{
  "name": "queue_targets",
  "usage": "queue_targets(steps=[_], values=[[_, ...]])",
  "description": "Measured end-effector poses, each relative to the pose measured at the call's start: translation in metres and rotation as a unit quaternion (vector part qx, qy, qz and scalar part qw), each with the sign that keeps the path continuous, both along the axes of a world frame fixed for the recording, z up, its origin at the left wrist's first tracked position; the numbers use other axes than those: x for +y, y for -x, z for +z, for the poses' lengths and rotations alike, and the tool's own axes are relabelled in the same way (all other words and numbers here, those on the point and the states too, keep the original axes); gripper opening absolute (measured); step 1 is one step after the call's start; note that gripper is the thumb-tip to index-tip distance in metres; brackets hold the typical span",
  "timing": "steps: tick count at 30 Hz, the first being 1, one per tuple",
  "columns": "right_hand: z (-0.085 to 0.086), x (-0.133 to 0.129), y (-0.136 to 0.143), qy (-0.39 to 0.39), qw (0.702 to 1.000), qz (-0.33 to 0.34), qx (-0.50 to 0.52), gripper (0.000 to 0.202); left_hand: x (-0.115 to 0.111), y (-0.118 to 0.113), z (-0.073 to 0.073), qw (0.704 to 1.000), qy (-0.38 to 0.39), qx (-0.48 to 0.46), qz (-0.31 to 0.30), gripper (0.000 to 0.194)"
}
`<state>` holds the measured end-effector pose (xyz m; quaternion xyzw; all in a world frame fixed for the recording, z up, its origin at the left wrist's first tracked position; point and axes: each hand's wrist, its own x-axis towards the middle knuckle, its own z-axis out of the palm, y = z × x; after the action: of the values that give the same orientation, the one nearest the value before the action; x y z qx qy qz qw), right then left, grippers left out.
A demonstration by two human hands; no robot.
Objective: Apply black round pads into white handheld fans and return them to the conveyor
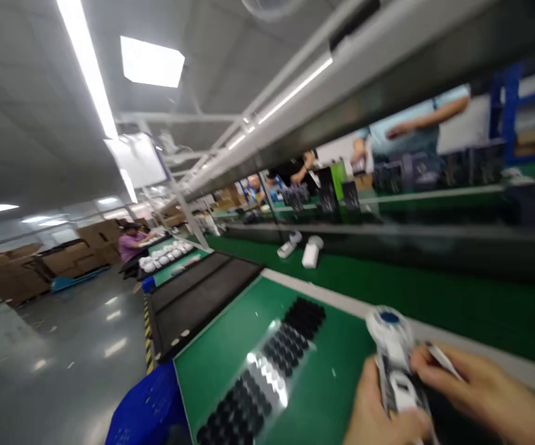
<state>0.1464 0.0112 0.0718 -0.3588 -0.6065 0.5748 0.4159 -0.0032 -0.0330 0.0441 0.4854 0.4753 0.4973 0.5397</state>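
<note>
My left hand (379, 411) is wrapped round a white device (400, 352) with a round head and a dark blue disc on it; it looks like a small camera. Close against the device's right side is my right hand (476, 377), its fingers pinched together. A thin white piece (443, 360) sticks out from those right fingers; motion blur hides its kind. On the green mat left of my hands lies a clear sheet (267, 371) bearing rows of black round pads (237, 408).
Two similar white devices (311, 252) stand on the green conveyor belt (355, 278) beyond the mat. A black tray (207, 290) and a blue bin (144, 408) are to the left. Co-workers sit farther along and across the line, beneath a long overhead shelf (388, 93).
</note>
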Motion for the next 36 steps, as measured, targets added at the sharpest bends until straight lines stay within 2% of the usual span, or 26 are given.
queue_targets(steps=[2,5,8,11,15,20,23,27,36], values=[[0.010,-0.007,0.001,-0.026,0.999,0.025,-0.024,0.021,-0.008,-0.004,0.015,0.994,0.084,-0.042,-0.047,0.065],[0.028,-0.008,-0.002,-0.025,0.997,0.059,-0.049,0.012,-0.008,-0.006,0.028,0.994,0.099,-0.031,-0.039,0.057],[0.040,-0.010,-0.004,-0.013,0.995,0.045,-0.086,0.010,-0.006,-0.006,0.029,0.993,0.098,0.012,-0.059,0.053],[0.046,-0.017,-0.006,-0.055,0.986,0.023,-0.153,0.015,-0.007,-0.006,0.027,0.992,0.074,0.049,-0.085,0.054],[0.050,-0.022,-0.009,-0.122,0.964,0.035,-0.234,0.022,-0.007,-0.006,0.024,0.993,0.040,0.073,-0.083,0.055],[0.053,-0.022,-0.010,-0.205,0.931,0.015,-0.301,0.027,-0.006,-0.007,0.023,0.992,0.015,0.086,-0.089,0.052],[0.052,-0.023,-0.010,-0.241,0.917,0.007,-0.318,0.028,-0.007,-0.008,0.024,0.992,0.028,0.072,-0.099,0.054],[0.051,-0.025,-0.011,-0.263,0.913,0.022,-0.311,0.024,-0.007,-0.009,0.024,0.991,0.023,0.078,-0.103,0.054],[0.051,-0.024,-0.014,-0.261,0.909,0.062,-0.320,0.024,-0.006,-0.009,0.021,0.990,-0.006,0.093,-0.102,0.054]])
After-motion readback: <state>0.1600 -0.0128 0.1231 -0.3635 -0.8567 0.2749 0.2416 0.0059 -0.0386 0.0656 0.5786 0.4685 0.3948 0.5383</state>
